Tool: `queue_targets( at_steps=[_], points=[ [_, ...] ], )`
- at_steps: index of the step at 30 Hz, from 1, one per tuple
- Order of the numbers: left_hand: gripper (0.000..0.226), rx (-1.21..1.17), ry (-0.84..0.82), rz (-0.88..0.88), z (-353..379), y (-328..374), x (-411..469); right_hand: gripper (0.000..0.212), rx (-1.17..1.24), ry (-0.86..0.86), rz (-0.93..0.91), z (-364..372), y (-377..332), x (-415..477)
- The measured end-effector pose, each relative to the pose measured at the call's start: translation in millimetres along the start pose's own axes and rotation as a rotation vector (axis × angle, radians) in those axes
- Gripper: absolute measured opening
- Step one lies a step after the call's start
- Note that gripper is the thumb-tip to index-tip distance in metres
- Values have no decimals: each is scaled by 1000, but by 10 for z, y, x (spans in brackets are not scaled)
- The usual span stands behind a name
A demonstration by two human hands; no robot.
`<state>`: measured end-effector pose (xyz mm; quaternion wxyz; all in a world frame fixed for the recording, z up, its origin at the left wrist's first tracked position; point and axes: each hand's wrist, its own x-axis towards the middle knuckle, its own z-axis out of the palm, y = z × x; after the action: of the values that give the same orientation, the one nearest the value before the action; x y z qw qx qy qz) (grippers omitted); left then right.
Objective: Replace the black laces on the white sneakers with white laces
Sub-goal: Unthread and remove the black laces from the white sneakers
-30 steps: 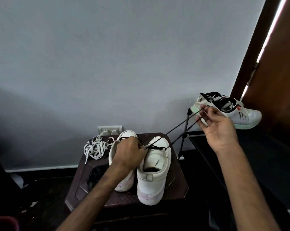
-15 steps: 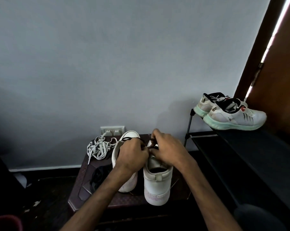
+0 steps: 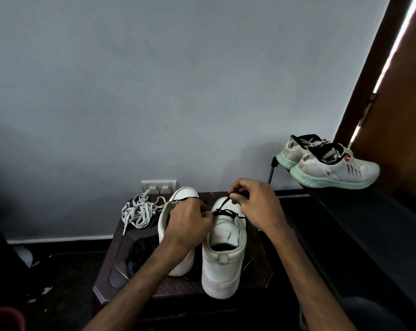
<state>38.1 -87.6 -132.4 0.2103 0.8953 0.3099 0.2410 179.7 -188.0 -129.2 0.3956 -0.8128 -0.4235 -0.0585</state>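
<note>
Two white sneakers stand side by side on a dark brown stool (image 3: 254,275), heels toward me. The right sneaker (image 3: 222,256) carries a black lace (image 3: 222,212) across its upper eyelets. My right hand (image 3: 257,206) pinches a loop of that lace and lifts it above the tongue. My left hand (image 3: 190,226) grips the right sneaker's left eyelet edge and hides much of the left sneaker (image 3: 182,197). A tangle of white laces (image 3: 140,212) lies at the stool's back left. A loose black lace (image 3: 139,254) lies on the stool left of the shoes.
A pair of white running shoes with mint soles (image 3: 328,166) sits on a dark shoe rack (image 3: 359,223) to the right. A wall socket (image 3: 158,186) is behind the stool. A brown door (image 3: 402,111) stands at far right. A red container (image 3: 5,318) shows at bottom left.
A second ago my right hand held the black lace pulled out taut, up and to the right. It came back to the shoe and now pinches the lace at the eyelets. The left hand stayed.
</note>
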Motion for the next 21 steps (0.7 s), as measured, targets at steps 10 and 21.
queue_targets(
  at_steps=[10, 21],
  points=[
    [22, 83, 46, 24, 39, 22, -16, 13, 1005, 390, 357, -360, 121, 192],
    [32, 460, 6, 244, -23, 245, -13, 14, -76, -89, 490, 291, 544, -45]
  ],
)
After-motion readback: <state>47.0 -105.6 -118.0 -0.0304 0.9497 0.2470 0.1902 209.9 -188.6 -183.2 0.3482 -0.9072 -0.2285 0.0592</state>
